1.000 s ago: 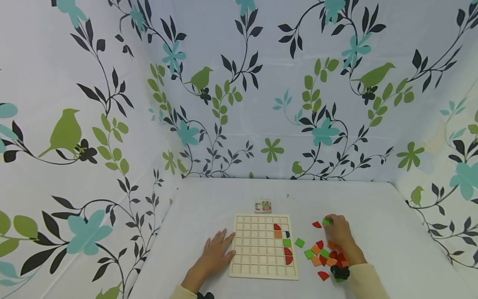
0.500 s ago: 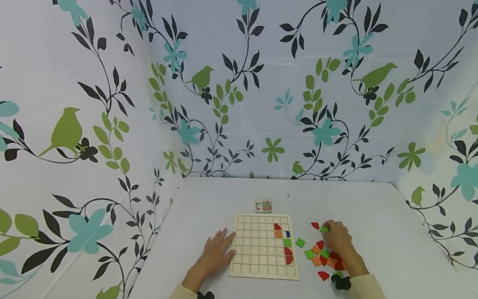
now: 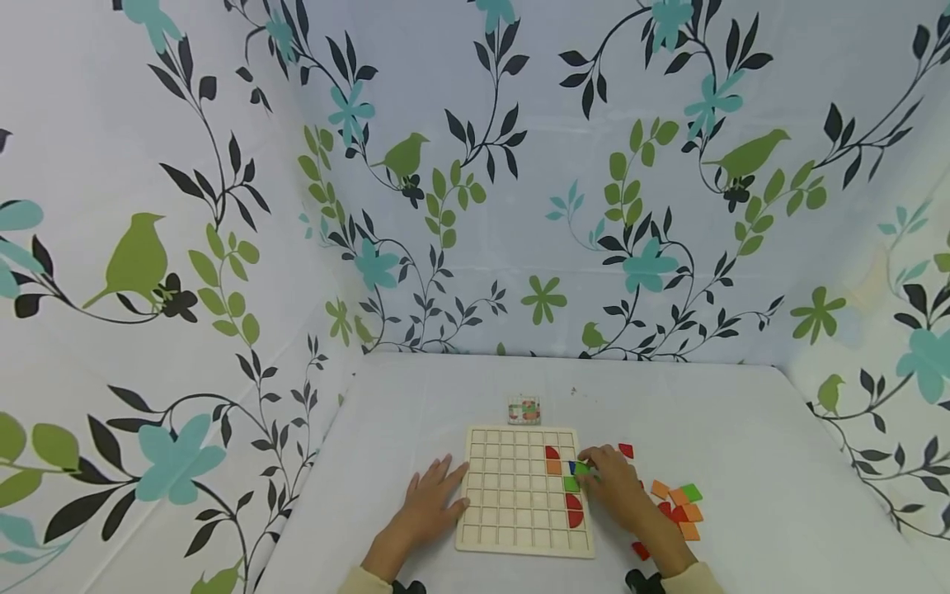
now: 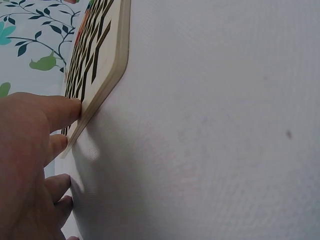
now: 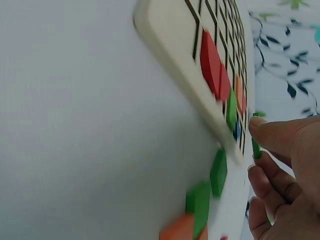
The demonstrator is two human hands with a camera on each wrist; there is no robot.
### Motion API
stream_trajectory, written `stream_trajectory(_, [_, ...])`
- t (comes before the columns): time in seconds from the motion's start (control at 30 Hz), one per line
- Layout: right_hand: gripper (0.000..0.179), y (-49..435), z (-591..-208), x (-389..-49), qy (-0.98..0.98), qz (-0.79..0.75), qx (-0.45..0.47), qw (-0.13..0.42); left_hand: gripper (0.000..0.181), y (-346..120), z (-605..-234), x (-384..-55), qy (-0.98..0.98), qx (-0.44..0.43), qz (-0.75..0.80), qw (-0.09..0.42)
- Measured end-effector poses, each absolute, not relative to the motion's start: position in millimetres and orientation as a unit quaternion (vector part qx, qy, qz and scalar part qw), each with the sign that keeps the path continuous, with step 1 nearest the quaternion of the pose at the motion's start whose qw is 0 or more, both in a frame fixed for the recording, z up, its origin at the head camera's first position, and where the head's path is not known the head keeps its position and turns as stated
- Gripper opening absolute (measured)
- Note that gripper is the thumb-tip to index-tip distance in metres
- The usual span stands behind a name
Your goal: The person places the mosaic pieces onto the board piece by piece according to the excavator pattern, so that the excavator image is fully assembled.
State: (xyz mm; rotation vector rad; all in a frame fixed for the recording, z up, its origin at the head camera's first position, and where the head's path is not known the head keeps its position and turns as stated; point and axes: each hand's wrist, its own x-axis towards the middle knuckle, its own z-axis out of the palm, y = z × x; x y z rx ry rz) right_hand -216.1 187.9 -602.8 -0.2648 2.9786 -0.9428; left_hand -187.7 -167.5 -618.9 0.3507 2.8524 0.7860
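A pale wooden grid board (image 3: 512, 540) lies on the white table with red, orange, green and blue pieces along its right side. My left hand (image 3: 429, 507) rests spread at the board's left edge, thumb and fingertip on the rim; the left wrist view shows these fingers (image 4: 62, 112) at the board's edge. My right hand (image 3: 618, 488) pinches a green square tile (image 3: 581, 469) over the board's right edge, beside the blue piece (image 3: 572, 467). In the right wrist view, the green tile (image 5: 256, 142) sits between thumb and finger. A green square (image 3: 571, 484) lies in the cell just below.
Loose orange squares (image 3: 689, 531), red quarter-circles and green squares are scattered on the table right of the board, partly hidden by the right arm. A small patterned card (image 3: 524, 410) lies behind the board. Patterned cloth (image 3: 460, 247) hangs around the table.
My right hand has moved left from the loose pieces to the board's right edge, carrying the green square tile. The left hand stays in place on the board's rim.
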Motion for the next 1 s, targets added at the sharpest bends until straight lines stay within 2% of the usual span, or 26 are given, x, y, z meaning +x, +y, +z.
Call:
stream_trajectory(0.23, [0.018, 158.7, -617.1, -214.7, 0.946, -0.275, -0.170, 0.001, 0.062, -166.5, -617.5, -186.7, 0.953, 0.118, 0.266, 0.080])
stream_trajectory(0.4, [0.017, 153.7, -620.5, -214.0, 0.947, -0.254, -0.198, -0.017, 0.062, -166.2, -616.5, -186.3, 0.953, 0.119, 0.265, 0.083])
stream_trajectory(1.0, [0.015, 154.1, -610.7, -209.6, 0.956, -0.205, -0.204, -0.046, 0.062, -165.7, -617.2, -185.9, 0.954, 0.122, 0.265, 0.073])
